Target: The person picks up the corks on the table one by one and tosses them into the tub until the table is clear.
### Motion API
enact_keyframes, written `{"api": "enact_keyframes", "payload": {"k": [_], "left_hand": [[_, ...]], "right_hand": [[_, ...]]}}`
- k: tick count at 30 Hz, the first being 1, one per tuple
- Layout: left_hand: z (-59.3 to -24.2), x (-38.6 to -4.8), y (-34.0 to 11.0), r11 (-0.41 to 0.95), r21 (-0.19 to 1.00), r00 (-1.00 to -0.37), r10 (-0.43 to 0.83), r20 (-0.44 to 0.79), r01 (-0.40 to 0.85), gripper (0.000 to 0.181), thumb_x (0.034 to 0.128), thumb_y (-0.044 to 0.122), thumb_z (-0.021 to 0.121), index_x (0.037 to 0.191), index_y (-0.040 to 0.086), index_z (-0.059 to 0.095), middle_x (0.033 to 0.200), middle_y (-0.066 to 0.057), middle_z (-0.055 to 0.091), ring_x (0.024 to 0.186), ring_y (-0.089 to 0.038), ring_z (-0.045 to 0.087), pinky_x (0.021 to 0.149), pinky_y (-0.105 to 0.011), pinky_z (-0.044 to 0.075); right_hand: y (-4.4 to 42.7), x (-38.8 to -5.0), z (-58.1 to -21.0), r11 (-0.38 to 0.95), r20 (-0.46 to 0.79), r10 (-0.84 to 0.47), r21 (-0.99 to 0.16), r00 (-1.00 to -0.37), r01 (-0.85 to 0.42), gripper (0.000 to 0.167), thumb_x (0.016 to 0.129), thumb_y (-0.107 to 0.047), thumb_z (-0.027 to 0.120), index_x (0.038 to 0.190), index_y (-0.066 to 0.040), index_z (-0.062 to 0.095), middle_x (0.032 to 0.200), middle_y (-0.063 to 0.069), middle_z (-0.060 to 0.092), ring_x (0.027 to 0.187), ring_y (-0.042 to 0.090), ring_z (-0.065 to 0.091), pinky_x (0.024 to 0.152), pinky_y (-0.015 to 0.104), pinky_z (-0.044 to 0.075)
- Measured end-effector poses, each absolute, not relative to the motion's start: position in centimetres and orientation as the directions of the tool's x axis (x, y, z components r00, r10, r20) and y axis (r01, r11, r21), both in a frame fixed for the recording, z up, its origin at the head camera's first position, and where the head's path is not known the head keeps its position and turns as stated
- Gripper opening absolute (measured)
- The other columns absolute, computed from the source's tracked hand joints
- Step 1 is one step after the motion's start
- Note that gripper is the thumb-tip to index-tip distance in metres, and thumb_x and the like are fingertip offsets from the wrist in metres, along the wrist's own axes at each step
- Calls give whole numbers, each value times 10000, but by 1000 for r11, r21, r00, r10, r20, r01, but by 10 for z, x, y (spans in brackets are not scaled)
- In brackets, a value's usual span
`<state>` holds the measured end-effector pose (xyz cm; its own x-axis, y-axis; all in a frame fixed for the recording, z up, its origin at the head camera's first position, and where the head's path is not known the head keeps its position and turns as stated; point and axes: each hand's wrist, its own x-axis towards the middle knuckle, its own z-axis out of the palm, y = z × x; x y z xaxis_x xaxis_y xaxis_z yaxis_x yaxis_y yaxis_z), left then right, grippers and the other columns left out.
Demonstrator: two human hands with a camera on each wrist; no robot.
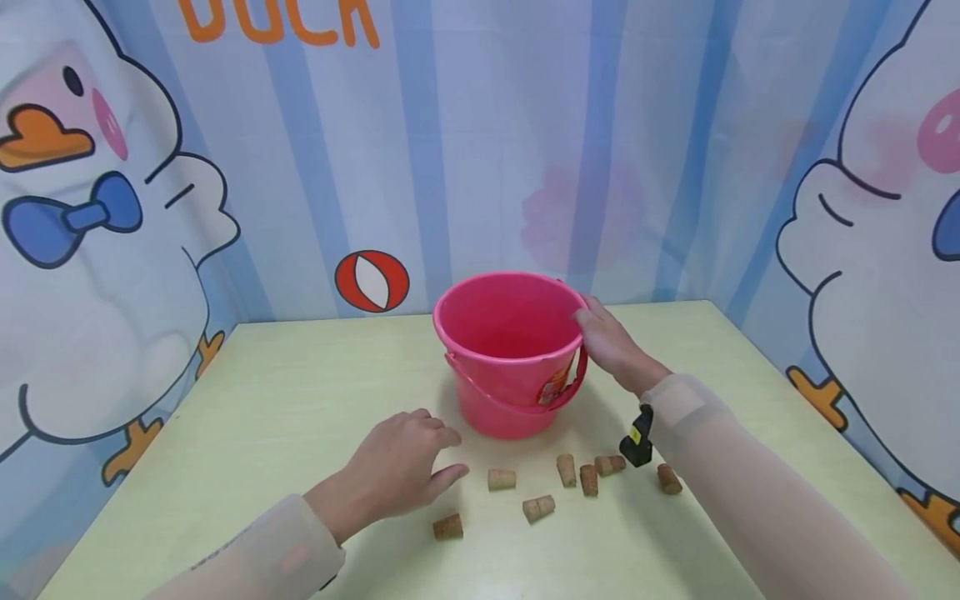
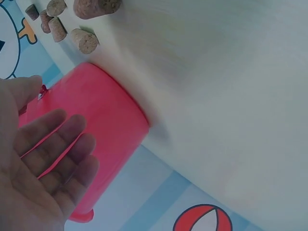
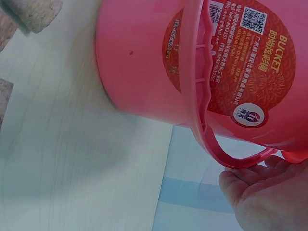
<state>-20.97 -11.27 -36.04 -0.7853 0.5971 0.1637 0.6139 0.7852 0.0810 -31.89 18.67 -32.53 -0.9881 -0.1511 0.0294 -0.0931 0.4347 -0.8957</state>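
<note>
A pink bucket (image 1: pixel 495 396) stands upright on the table, its handle hanging down the near side. My right hand (image 1: pixel 611 342) grips the right of its rim, with the thumb over the edge; in the right wrist view the fingers of that hand (image 3: pixel 274 197) are beside the handle's end, partly hidden. My left hand (image 1: pixel 397 467) hovers left of the bucket, fingers loosely extended and holding nothing. In the left wrist view its palm (image 2: pixel 53 163) shows in front of the bucket (image 2: pixel 106 115). Several corks lie nearby, one pale cork (image 1: pixel 501 479) right of the left hand.
A brown cork (image 1: pixel 447 527) lies nearest the table's front, and another cork (image 1: pixel 669 479) lies beside my right sleeve. The pale table (image 1: pixel 300 400) ends at a striped curtain (image 1: pixel 480 167) printed with ducks, close behind the bucket.
</note>
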Motion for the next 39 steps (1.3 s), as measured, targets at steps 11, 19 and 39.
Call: {"api": "enact_keyframes", "payload": {"k": [11, 19, 39], "left_hand": [[-367, -206, -117, 752, 102, -759, 640, 120, 651, 365, 871, 398, 808, 1100, 114, 783, 976, -10, 767, 886, -169, 662, 821, -372, 583], [-372, -201, -120, 700, 106, -708, 702, 76, 706, 278, 853, 386, 798, 969, 135, 789, 791, 68, 704, 742, -95, 575, 699, -307, 520], [-389, -193, -119, 666, 153, -677, 735, 35, 730, 350, 804, 308, 835, 600, 248, 556, 520, 195, 390, 538, -1, 385, 516, -210, 350]], "right_hand": [[188, -322, -328, 444, 45, -155, -889, -987, -110, 588, 1079, -281, 308, 1631, -115, 190, 1561, 145, 354, 1444, 362, 337, 1155, 611, 335], [188, -322, -327, 439, 35, -152, -893, -988, -100, 597, 1077, -281, 322, 1633, -114, 186, 1564, 144, 354, 1432, 366, 346, 1147, 603, 353], [188, -321, -326, 436, 35, -153, -894, -988, -100, 591, 1073, -277, 324, 1629, -119, 198, 1540, 142, 369, 1421, 363, 354, 1143, 604, 357]]}}
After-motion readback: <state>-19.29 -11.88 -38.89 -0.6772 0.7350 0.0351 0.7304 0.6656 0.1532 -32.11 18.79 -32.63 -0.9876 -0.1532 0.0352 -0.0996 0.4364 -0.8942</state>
